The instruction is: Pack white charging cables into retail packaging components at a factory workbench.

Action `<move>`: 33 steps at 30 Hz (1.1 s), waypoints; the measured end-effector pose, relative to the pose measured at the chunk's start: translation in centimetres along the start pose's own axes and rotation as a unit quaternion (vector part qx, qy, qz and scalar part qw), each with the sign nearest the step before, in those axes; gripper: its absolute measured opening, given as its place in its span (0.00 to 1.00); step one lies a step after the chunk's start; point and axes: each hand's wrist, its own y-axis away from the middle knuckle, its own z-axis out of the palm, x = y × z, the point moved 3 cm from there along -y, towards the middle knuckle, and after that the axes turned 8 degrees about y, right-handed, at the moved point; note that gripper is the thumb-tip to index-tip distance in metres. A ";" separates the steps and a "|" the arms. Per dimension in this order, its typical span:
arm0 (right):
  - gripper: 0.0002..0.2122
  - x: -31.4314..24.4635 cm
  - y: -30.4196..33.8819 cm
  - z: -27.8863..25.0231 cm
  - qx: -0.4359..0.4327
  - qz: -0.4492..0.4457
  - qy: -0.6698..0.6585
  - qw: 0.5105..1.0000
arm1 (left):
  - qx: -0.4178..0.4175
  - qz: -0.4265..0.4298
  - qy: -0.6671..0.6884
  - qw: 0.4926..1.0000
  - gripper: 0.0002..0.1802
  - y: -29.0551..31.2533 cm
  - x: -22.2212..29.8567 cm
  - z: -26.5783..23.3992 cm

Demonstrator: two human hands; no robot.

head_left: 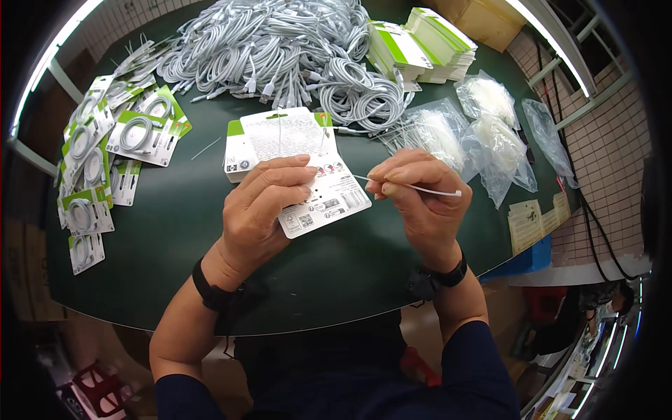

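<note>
My left hand [269, 199] is closed on a white and green backing card [336, 192], its printed face up and tilted over the table. Between the thumb and fingers of my right hand [420, 192] is a white cable tie [437, 190]. Its head end points right, and its thin tail reaches left to the card's right edge. Whether the tail passes through a hole there I cannot tell. Just beyond my left hand, a short stack of more cards [239, 150] lies on the dark green table.
A big heap of coiled grey cables [280, 49] covers the far middle. Finished cards with cables [87, 150] are piled at the left. Card stacks [441, 45] stand far right, near plastic bags of cable ties [500, 140]. A loose cable tie [206, 148] lies left of centre.
</note>
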 end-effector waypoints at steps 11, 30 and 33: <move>0.07 -0.4 0.8 1.8 -0.092 -0.045 0.029 0.994 | -0.017 0.009 -0.001 1.000 0.18 0.2 0.3 0.2; 0.06 -0.3 0.5 1.7 -0.097 0.030 0.055 0.993 | -0.028 0.022 -0.008 0.999 0.18 0.1 0.6 0.4; 0.07 -0.2 0.1 1.6 -0.112 -0.008 0.082 0.990 | -0.035 0.024 -0.009 0.999 0.18 0.3 0.7 0.6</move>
